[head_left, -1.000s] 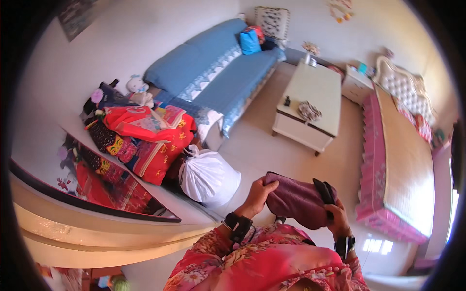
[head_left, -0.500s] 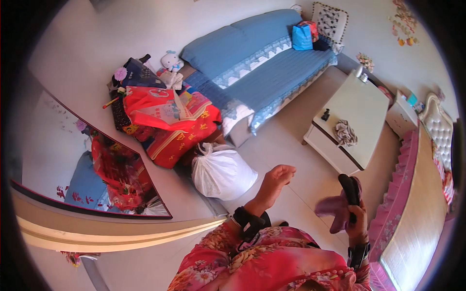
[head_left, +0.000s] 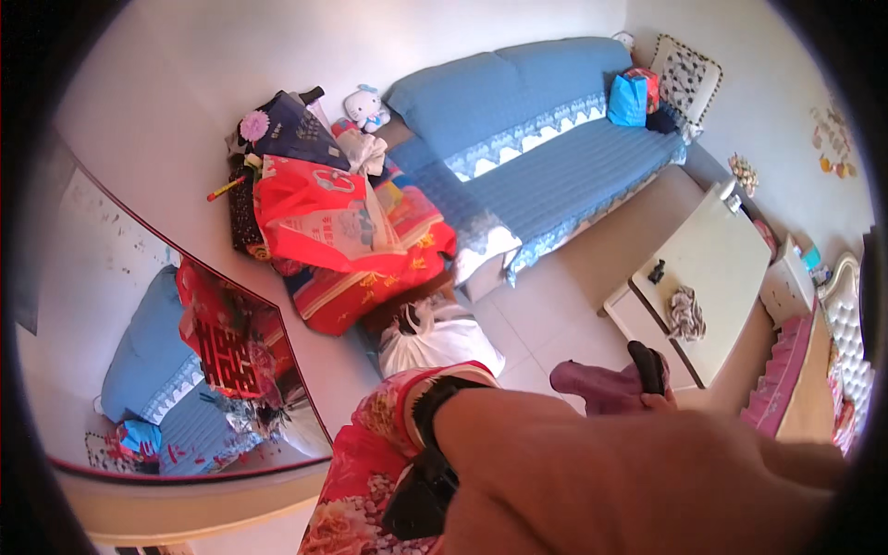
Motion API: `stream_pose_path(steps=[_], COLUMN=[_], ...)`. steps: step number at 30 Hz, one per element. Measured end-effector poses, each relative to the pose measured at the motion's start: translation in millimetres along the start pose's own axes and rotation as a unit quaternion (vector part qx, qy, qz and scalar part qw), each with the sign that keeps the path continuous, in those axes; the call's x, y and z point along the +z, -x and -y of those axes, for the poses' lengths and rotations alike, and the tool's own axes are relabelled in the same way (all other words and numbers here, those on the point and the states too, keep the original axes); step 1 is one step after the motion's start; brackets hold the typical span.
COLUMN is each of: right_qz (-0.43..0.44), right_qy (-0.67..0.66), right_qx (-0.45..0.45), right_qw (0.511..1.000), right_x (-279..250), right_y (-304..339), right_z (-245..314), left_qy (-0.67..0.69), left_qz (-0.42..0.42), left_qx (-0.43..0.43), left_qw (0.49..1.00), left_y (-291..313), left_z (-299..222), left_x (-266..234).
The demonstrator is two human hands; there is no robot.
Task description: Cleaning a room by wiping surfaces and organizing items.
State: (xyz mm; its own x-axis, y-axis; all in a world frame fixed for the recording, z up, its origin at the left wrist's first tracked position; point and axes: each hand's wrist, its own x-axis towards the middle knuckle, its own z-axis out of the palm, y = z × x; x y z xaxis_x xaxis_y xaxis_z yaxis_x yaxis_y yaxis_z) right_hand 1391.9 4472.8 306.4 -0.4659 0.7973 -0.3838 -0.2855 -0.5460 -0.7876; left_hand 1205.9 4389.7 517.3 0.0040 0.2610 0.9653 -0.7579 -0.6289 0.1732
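The left hand (head_left: 592, 472) has been raised close to the camera since a second ago; its grip cannot be told. The purple cloth (head_left: 601, 384), earlier held by both, is now grasped by the right hand (head_left: 659, 400) alone, above the floor near the white bench (head_left: 717, 268).

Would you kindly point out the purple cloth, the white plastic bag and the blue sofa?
purple cloth (head_left: 601, 387), head view, on its folded middle.
white plastic bag (head_left: 442, 340), head view, on its bulging front.
blue sofa (head_left: 564, 176), head view, on the seat cushion.
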Motion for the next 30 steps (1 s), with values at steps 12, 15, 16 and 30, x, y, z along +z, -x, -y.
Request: stream_pose_path(steps=[12,15,16,30], right_qz=[-0.006,0.017,0.018,0.026], right_qy=[0.036,0.037,0.041,0.062], right_qx=[0.064,0.086,0.083,0.092], right_qw=[0.997,0.995,0.996,0.993], right_x=[33,36,34,-14], right_y=[-89,-122,-131,-300], right_z=[-34,-25,-21,108], left_qy=[-0.058,-0.063,-0.064,-0.092], left_qz=[0.059,0.069,0.072,0.052], left_qx=[0.041,0.04,0.04,0.054], left_qw=[0.996,0.995,0.995,0.993], left_y=[-3,-9,-12,-55], left_z=[-16,-1,6,109], left_x=[-90,-121,-131,-262])
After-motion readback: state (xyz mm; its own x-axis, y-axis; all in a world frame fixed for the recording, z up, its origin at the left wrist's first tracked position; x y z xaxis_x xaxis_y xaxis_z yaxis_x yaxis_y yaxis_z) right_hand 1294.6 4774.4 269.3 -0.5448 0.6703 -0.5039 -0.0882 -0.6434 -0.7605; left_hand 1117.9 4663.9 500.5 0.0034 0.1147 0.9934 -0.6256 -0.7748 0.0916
